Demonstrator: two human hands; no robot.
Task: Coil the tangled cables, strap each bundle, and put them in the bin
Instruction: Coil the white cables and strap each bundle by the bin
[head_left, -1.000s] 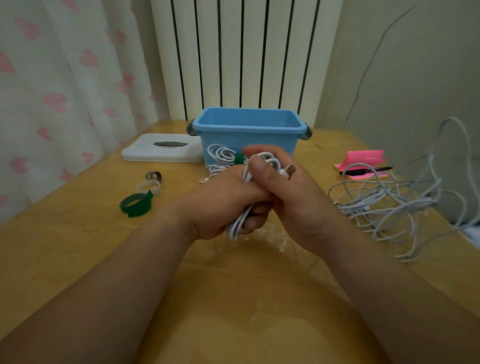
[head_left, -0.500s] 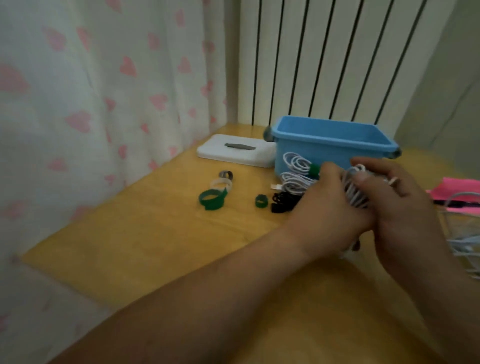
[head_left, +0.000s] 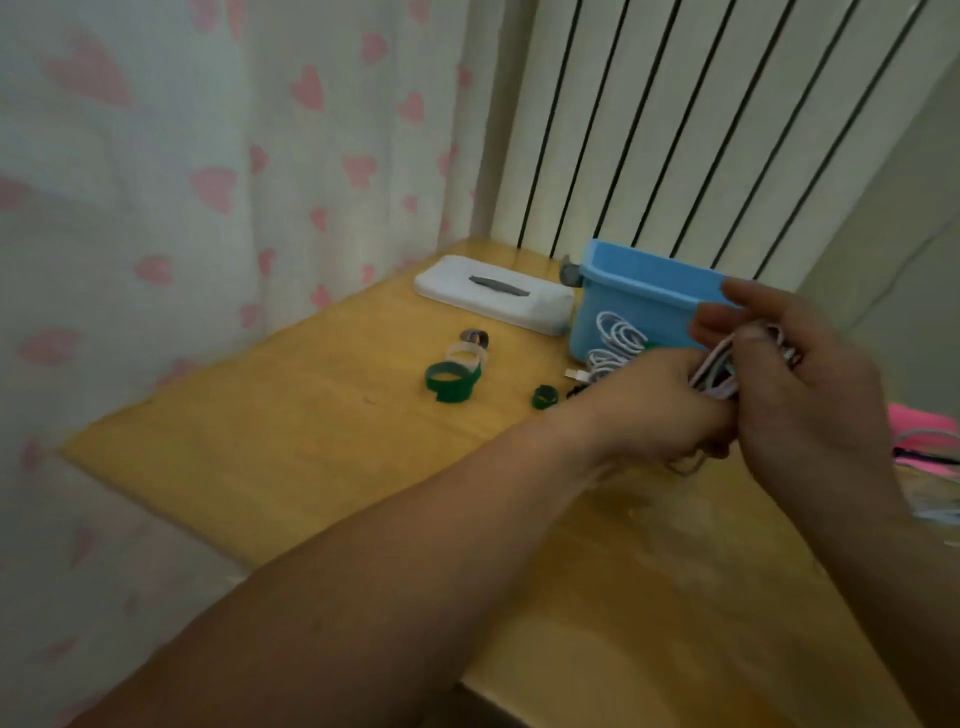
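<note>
Since half a second ago the view has swung further left, so both hands now sit at 3 o'clock in it and the loose tangle has almost slipped off the right edge. The left hand (head_left: 670, 408) still grips the white cable bundle (head_left: 724, 371) with curled fingers. The right hand (head_left: 802, 387) holds the same bundle with its thumb pressed over the loops, and its upper fingers are now raised and straighter than before.

The bundle is above the desk (head_left: 291, 441), not yet in the blue bin (head_left: 636, 304), which stands at 11 o'clock from the hands. A strapped coil (head_left: 618, 338) leans on the bin's front wall, partly hidden by the left hand. At 9 o'clock from the hands lie a small green strap (head_left: 544, 397), a large green strap (head_left: 447, 382) and a white strap loop (head_left: 467, 357) touching it. A white box (head_left: 498, 299) lies left of the bin. A pink item (head_left: 922, 428) shows at the right edge.
</note>
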